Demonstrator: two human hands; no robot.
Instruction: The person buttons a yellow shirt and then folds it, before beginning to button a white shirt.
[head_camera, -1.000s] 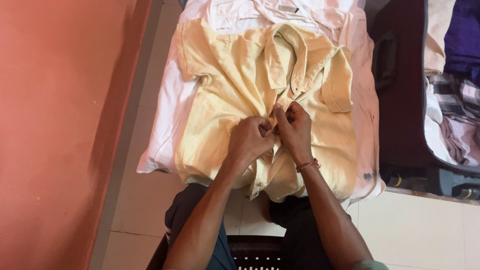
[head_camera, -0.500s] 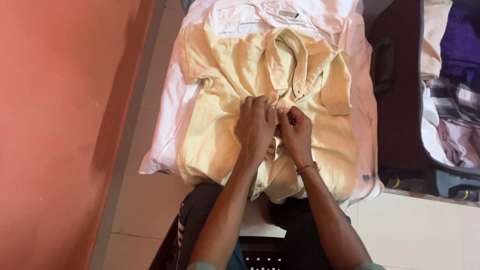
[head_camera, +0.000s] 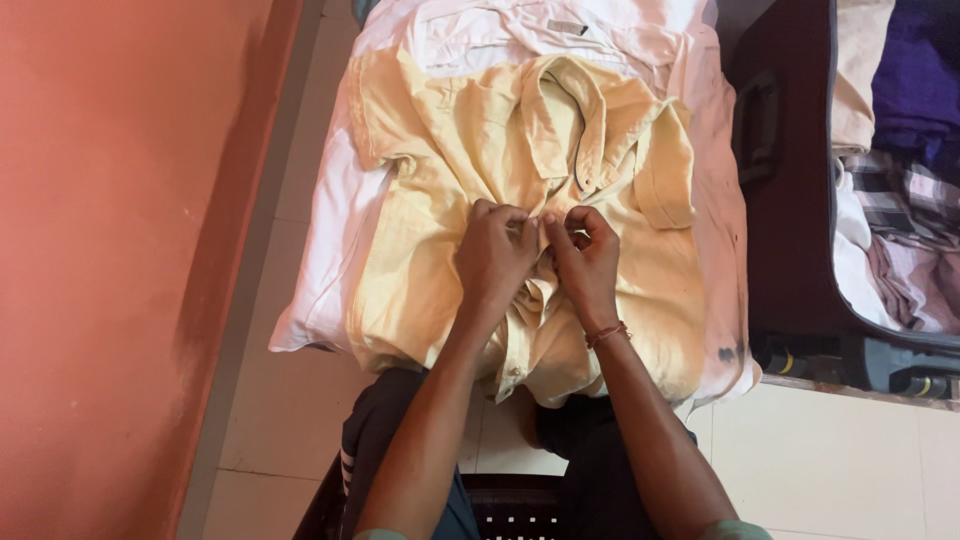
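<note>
Head view: both hands (head_camera: 540, 255) pinching yellow shirt (head_camera: 430, 270)

A white-covered pad (head_camera: 330, 270) bears a white garment (head_camera: 520, 30); a yellow shirt (head_camera: 430, 270) atop.

View: one camera on my head, no second view to share with.
Facing: straight down past my forearms onto the yellow shirt (head_camera: 560, 180).
Nearness: close, at arm's reach.
Edges: orange wall (head_camera: 110, 270) left, open suitcase (head_camera: 800, 230) right.
</note>
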